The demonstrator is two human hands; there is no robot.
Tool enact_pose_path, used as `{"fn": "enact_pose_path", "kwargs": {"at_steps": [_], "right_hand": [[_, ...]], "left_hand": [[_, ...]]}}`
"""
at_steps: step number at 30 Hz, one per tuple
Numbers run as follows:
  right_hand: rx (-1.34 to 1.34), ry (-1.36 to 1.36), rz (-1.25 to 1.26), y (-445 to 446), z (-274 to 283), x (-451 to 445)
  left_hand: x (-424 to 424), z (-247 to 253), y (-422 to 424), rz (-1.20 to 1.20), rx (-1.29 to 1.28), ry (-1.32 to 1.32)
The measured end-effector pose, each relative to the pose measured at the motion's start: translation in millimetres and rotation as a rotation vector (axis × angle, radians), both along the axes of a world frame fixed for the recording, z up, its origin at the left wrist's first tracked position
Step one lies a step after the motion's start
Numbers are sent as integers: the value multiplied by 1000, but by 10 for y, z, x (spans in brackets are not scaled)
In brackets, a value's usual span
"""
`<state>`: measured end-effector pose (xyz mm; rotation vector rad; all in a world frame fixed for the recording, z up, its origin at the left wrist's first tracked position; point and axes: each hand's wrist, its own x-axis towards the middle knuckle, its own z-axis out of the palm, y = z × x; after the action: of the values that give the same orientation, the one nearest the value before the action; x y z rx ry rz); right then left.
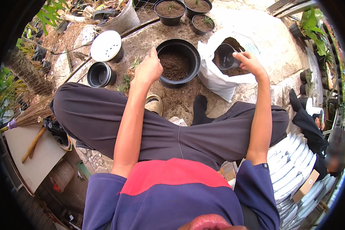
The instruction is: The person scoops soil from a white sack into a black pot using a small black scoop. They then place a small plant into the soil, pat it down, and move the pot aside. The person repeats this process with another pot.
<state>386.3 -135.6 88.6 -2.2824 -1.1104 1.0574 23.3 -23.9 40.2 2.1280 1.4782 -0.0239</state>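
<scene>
A large black plastic pot (194, 59) stands on the ground before me, partly filled with dark soil (174, 65). My left hand (150, 67) is at its left rim, holding it; some of the fingers are hidden. To the right, a white woven sack (218, 83) stands with its mouth wide apart and soil inside. My right hand (249, 63) grips a clear plastic cup (226, 57) by its edge. The cup lies tilted within the sack's mouth, against the soil.
Several black pots with soil and small plants, such as this one (169, 12), stand beyond. At left are stacked black pots (99, 75) and a pot covered by a white perforated disc (106, 46). Small grass plants (125, 82) lie nearby. Another person (310, 129) sits at right beside stacked white bags (287, 169).
</scene>
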Motion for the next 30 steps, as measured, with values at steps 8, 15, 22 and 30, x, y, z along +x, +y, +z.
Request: {"fn": "enact_pose_path", "kwargs": {"at_steps": [8,15,22,30], "right_hand": [[338,35,73,38,507,-413],[500,-800,156,75,622,-792],[65,-730,158,2,-208,-262],[0,-163,183,60,-727,-346]], "left_hand": [[-8,-55,22,-4,6,-1],[-48,16,-13,1,17,-22],[-32,-4,-16,-6,14,-27],[-4,-10,21,-11,-2,8]]}}
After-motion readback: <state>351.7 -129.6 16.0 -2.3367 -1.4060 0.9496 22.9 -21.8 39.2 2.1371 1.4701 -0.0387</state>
